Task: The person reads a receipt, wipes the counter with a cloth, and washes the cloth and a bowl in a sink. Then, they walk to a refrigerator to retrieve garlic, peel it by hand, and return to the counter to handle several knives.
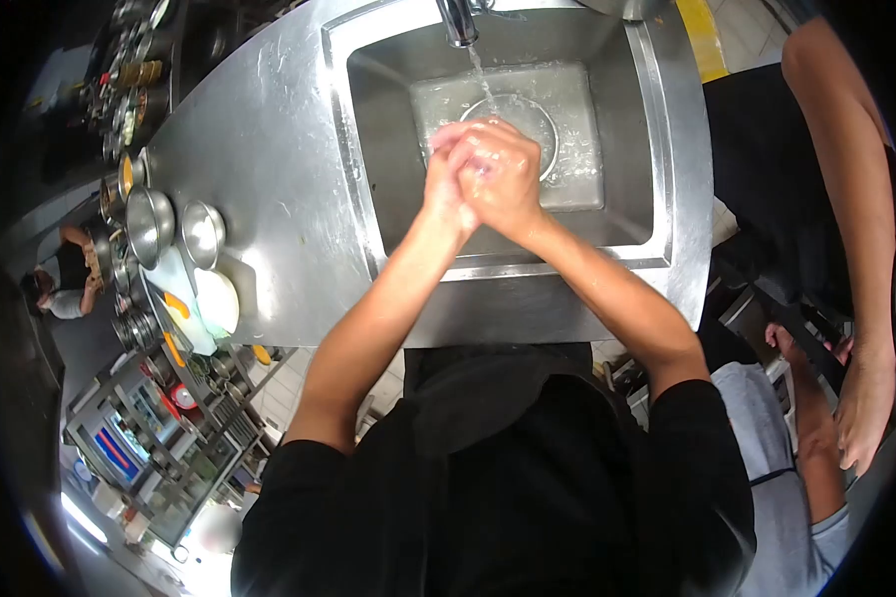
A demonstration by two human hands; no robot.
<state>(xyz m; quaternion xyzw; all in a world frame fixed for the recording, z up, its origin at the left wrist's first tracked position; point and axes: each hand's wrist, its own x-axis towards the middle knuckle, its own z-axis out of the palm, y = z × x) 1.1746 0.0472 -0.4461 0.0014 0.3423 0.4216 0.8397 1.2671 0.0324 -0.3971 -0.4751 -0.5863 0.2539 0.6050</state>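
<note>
My left hand [449, 184] and my right hand [503, 171] are clasped together over the stainless steel sink [622, 221]. Wet and shiny, the right hand wraps over the left, hiding part of its fingers. A thin stream of water [480, 75] runs from the metal faucet [458, 25] and comes down at the far side of the knuckles. Below them, water covers the basin bottom around a round ring [548, 129], partly hidden by my hands. No object shows between the palms.
Left on the steel counter [279, 179] stand metal bowls [203, 235], a white bowl [217, 301] and an orange item [177, 305]. A person's arm [856, 199] hangs close on the right, with another person in grey below. Shelves and another person appear far left.
</note>
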